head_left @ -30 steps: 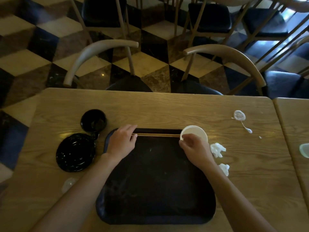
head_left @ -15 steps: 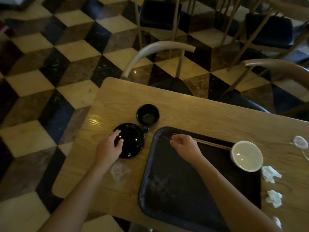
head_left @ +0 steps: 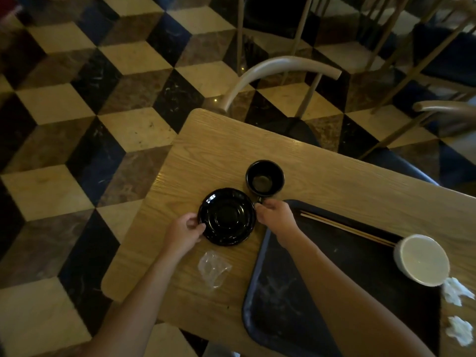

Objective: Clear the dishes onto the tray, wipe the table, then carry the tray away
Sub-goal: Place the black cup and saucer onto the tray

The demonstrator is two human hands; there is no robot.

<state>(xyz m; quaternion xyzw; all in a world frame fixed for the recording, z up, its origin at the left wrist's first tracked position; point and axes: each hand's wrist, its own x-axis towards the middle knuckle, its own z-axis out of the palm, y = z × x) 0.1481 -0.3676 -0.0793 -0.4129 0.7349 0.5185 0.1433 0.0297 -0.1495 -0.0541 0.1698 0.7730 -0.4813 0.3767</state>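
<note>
A black saucer [head_left: 226, 217] lies on the wooden table [head_left: 206, 155], left of the black tray [head_left: 280, 297]. My left hand [head_left: 184, 231] pinches the saucer's left rim, thumb on top. Just behind the saucer stands a black cup [head_left: 265, 179], its handle pointing toward me. My right hand [head_left: 277, 217] has its fingertips closed on that handle, beside the saucer's right rim. On the tray, wooden chopsticks [head_left: 347, 229] lie along the far edge. A white bowl [head_left: 422, 260] sits in the tray's far right corner.
A clear plastic wrapper [head_left: 213, 269] lies on the table near the saucer. Two crumpled white napkins [head_left: 457, 293] rest on the table right of the tray. A curved-back chair [head_left: 280, 70] is tucked in at the far side, and the table's left edge drops to a checkered floor.
My right hand let go of the white bowl, crossed the tray and reached the cup's handle. My left hand left the chopsticks and took the saucer's rim. The view swung left.
</note>
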